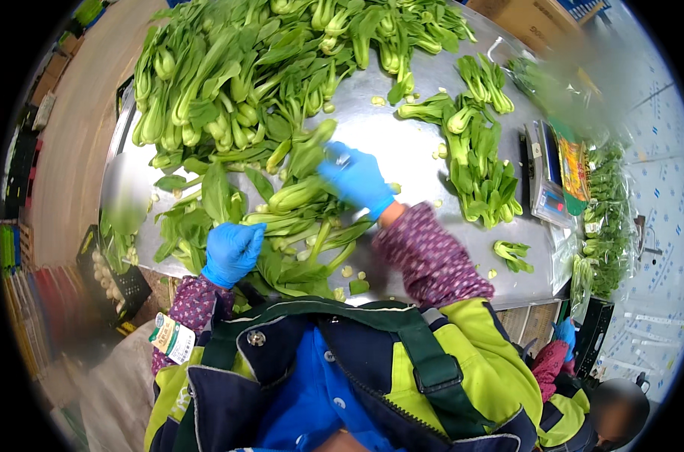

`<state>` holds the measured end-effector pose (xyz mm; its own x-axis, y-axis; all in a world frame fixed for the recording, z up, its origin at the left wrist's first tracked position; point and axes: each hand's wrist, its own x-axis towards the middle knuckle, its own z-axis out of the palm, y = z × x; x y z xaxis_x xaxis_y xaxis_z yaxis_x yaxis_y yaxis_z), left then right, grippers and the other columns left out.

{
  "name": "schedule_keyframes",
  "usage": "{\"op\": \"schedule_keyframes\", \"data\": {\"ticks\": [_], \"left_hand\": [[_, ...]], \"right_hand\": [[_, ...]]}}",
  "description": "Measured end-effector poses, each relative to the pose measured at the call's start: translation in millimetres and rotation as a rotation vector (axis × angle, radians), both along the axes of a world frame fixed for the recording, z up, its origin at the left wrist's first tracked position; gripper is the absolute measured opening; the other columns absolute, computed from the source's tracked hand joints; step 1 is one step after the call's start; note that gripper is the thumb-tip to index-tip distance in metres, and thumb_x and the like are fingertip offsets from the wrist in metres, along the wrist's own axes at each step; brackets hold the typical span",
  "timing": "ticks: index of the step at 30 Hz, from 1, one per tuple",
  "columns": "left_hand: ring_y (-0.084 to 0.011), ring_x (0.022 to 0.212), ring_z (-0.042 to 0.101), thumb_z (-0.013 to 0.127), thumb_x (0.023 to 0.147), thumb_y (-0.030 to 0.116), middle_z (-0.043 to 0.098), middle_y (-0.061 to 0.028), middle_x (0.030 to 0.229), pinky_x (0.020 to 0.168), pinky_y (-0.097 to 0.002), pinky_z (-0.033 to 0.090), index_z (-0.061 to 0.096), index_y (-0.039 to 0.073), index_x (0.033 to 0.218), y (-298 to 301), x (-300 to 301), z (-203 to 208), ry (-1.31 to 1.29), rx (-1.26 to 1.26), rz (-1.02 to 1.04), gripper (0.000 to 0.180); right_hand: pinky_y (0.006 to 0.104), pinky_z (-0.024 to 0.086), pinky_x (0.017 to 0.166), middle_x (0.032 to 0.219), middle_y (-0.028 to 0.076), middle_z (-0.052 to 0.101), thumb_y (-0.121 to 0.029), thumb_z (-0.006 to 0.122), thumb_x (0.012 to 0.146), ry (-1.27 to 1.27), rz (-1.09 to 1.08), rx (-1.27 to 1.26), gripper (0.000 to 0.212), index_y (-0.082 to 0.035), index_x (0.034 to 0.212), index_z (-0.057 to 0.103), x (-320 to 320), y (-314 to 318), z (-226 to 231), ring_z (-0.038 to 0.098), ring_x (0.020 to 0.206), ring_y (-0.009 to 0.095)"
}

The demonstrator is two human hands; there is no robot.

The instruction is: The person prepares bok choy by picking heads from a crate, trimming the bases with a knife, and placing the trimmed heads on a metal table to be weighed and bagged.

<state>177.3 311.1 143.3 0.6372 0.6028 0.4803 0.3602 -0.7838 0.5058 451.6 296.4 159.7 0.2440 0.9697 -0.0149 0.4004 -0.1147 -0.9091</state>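
Bok choy heap (pixel 206 83) far left, smaller row (pixel 481 166) right: I judge much remains.
My left hand (pixel 234 252) makes a fist, near left; a bok choy head (pixel 296 194) lies beside my right hand (pixel 353 179), whose grip I cannot tell.

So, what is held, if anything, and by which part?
It cannot be told: the blue-gloved right hand overlaps a blurred green leafy bok choy; the blue-gloved left hand hides its palm.

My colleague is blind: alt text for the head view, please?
A blue-gloved left hand, curled, and blue-gloved right hand work at green, leafy bok choy on a shiny metal table; a large heap lies beyond, a smaller pile to the right.
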Motion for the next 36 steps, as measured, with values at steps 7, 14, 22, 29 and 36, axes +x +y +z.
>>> {"op": "schedule_keyframes", "data": {"ticks": [7, 14, 22, 29, 36], "left_hand": [[-0.0246, 0.053, 0.054, 0.068, 0.078, 0.008, 0.058, -0.0052, 0.062, 0.048, -0.0364, 0.040, 0.068, 0.009, 0.085, -7.1, -8.2, 11.5, -0.023, 0.038, 0.067, 0.007], [-0.0238, 0.052, 0.053, 0.067, 0.078, 0.007, 0.058, -0.0041, 0.064, 0.048, -0.0356, 0.040, 0.069, 0.009, 0.086, -13.8, -9.2, 13.8, -0.089, -0.013, 0.107, 0.009], [-0.0217, 0.098, 0.063, 0.069, 0.079, 0.007, 0.064, -0.0121, 0.113, 0.085, -0.0308, 0.048, 0.057, 0.001, 0.122, -11.1, 55.7, 73.9, -0.396, -0.225, 0.165, 0.044], [-0.0129, 0.095, 0.059, 0.063, 0.088, 0.012, 0.063, -0.0086, 0.105, 0.084, -0.0273, 0.047, 0.051, -0.003, 0.123, -24.6, 47.5, 63.5, -0.733, -0.964, -0.118, 0.040], [-0.0109, 0.089, 0.058, 0.066, 0.086, 0.013, 0.062, -0.0073, 0.103, 0.079, -0.0257, 0.050, 0.053, -0.003, 0.121, -42.9, 29.0, 68.4, -0.578, -1.006, -0.060, 0.041]], "right_hand": [[0.0383, 0.051, 0.069, 0.087, 0.015, 0.067, -0.005, 0.060, 0.076, -0.709, -0.256, 0.071, 0.038, -0.011, 0.114, 0.061, 203.7, 62.9, -71.8, 0.064, 0.077, 0.031], [0.0208, 0.044, 0.048, 0.082, 0.005, 0.064, -0.004, 0.068, 0.080, 0.383, -0.079, 0.089, 0.030, -0.003, 0.110, 0.062, 109.8, 21.3, 4.6, 0.052, 0.053, 0.008], [0.0195, 0.042, 0.045, 0.078, 0.002, 0.061, -0.002, 0.065, 0.080, 0.739, 0.039, 0.058, 0.035, -0.001, 0.114, 0.058, -14.2, -34.0, 61.9, 0.051, 0.052, 0.007], [0.0239, 0.045, 0.057, 0.099, 0.007, 0.062, -0.009, 0.066, 0.082, -0.032, -0.047, 0.091, 0.037, -0.005, 0.117, 0.055, -35.1, -59.6, 69.5, 0.054, 0.062, 0.009], [0.0359, 0.050, 0.059, 0.084, 0.009, 0.061, -0.011, 0.062, 0.079, -0.779, 0.341, 0.349, 0.034, -0.009, 0.113, 0.055, -32.4, -78.2, 86.8, 0.061, 0.069, 0.028]]}}
